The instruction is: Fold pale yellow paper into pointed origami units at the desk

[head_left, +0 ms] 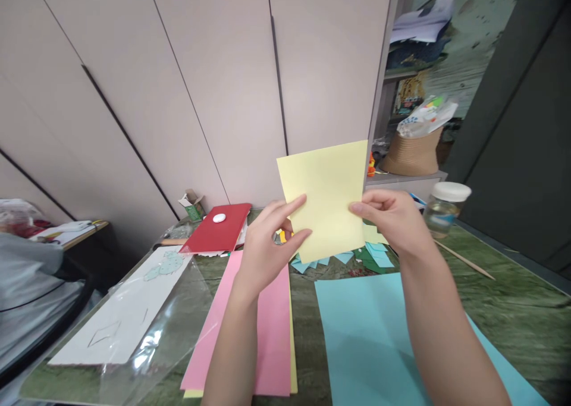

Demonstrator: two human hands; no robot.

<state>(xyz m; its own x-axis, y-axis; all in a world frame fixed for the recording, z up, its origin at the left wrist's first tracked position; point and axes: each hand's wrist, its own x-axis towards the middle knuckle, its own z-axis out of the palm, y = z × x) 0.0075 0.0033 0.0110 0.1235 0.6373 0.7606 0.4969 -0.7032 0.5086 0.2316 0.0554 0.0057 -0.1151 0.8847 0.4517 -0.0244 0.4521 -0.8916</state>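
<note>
A pale yellow sheet of paper (328, 197) is held upright above the table between both hands. My left hand (270, 242) grips its left edge, thumb in front and some fingers behind. On the right edge, my right hand (388, 218) pinches the sheet between thumb and curled fingers. Below my left forearm lies pink paper (274, 334) over yellow paper. A large light blue sheet (366, 334) lies under my right forearm. Small blue paper pieces (379, 255) are spread on the table behind the yellow sheet, which partly hides them.
A red folder (218, 227) with a white round object lies at the back left. Nearer are a white sheet with a drawing (129, 311) and clear plastic (178, 311). A lidded jar (446, 209) and a wooden stick (464, 259) are at right. Cabinet doors (214, 84) stand behind.
</note>
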